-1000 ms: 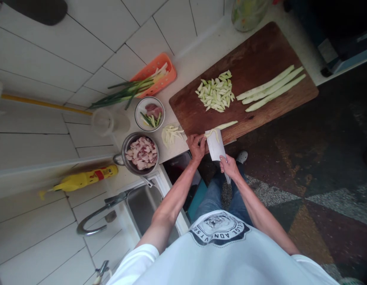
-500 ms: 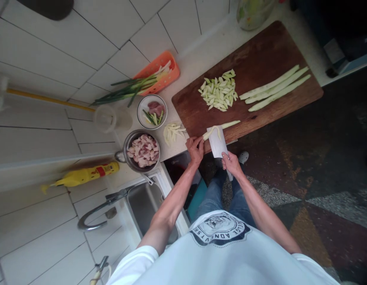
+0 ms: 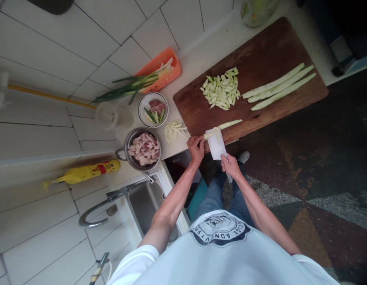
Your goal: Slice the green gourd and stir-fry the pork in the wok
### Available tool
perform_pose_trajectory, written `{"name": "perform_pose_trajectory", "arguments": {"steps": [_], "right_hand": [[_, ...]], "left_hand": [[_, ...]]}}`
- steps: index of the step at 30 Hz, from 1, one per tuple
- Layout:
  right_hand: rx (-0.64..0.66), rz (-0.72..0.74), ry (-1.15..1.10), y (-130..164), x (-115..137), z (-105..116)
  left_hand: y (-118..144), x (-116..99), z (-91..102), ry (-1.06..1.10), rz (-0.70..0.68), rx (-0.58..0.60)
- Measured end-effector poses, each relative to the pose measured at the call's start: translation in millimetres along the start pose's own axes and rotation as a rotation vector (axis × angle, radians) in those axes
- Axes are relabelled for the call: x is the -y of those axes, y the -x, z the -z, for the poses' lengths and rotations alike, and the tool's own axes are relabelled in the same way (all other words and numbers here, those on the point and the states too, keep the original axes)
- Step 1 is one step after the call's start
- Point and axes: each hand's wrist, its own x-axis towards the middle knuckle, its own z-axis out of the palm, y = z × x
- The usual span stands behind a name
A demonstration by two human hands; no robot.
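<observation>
My left hand (image 3: 196, 149) is closed on the near end of a pale green cucumber strip (image 3: 230, 124), at the front left edge of the wooden cutting board (image 3: 260, 47). In my right hand (image 3: 230, 165) is the handle of a cleaver (image 3: 216, 147), its broad blade lying flat across the strip. A pale curled sliver rests over the blade's top and hides the cutting edge. Further back on the board is a heap of diamond-shaped cucumber pieces (image 3: 220, 90). Three long cucumber strips (image 3: 278, 86) lie to the right of the heap. Pale peeled-off slivers (image 3: 173, 132) sit on the counter beyond my left hand.
Left of the board stand a pot of cut raw meat (image 3: 144, 148) and a bowl (image 3: 140, 113) with meat and green onion. Behind them is an orange basket (image 3: 177, 71) with green onions. A sink (image 3: 144, 202), faucet (image 3: 94, 223) and yellow bottle (image 3: 88, 171) are further left.
The cleaver has shifted slightly left along the strip, toward my left hand, and the sliver on its blade curls more. The whole view has moved slightly.
</observation>
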Motion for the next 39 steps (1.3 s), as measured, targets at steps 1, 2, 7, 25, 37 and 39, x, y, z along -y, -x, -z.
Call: {"name": "perform_pose_trajectory", "arguments": {"steps": [1, 2, 7, 25, 37, 39], "right_hand": [[0.008, -0.006, 0.002, 3, -2, 0], [0.014, -0.011, 0.002, 5, -3, 0], [0.024, 0.004, 0.006, 2, -1, 2], [0.050, 0.012, 0.081, 10, 2, -4], [0.071, -0.015, 0.056, 11, 4, -10], [0.078, -0.020, 0.074, 17, 2, -10]], "left_hand": [[0, 0, 0.2, 0.012, -0.007, -0.004], [0, 1, 0.6, 0.026, -0.016, -0.009], [2, 0, 5.1, 0.048, -0.028, 0.004], [5, 3, 9.2, 0.061, -0.041, -0.029], [18, 6, 8.8, 0.064, 0.079, -0.076], [19, 8, 9.2, 0.059, 0.077, -0.067]]}}
